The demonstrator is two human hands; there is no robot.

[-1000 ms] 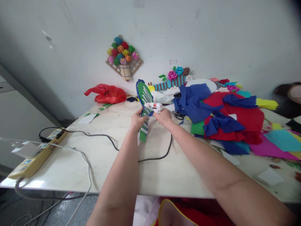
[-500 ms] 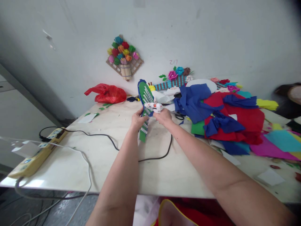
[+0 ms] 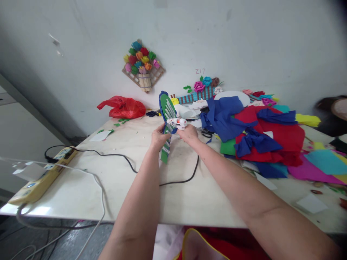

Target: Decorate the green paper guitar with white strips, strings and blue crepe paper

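Note:
Upright above the table, my left hand (image 3: 159, 138) grips a green craft panel (image 3: 164, 103) by its left side. The panel has a blue edging round its upper part and rows of white strips across its face. A white hot glue gun (image 3: 176, 123) is held in my right hand (image 3: 188, 133), its nozzle pointing left at the panel's face. Whether the nozzle touches the panel I cannot tell. The black cord (image 3: 187, 180) runs below my hands across the tabletop.
A yellow power strip (image 3: 40, 180) lies on the left of the table (image 3: 81, 195). Behind are a red plastic bag (image 3: 126, 107) and scissors (image 3: 206, 133). Blue cloth-like sheets (image 3: 226, 115) and red ones (image 3: 287, 135) pile up at right. A paper-flower decoration (image 3: 145, 82) hangs on the wall.
Almost nothing differs. Both hands stay in place, with the glue gun and the green panel held as before.

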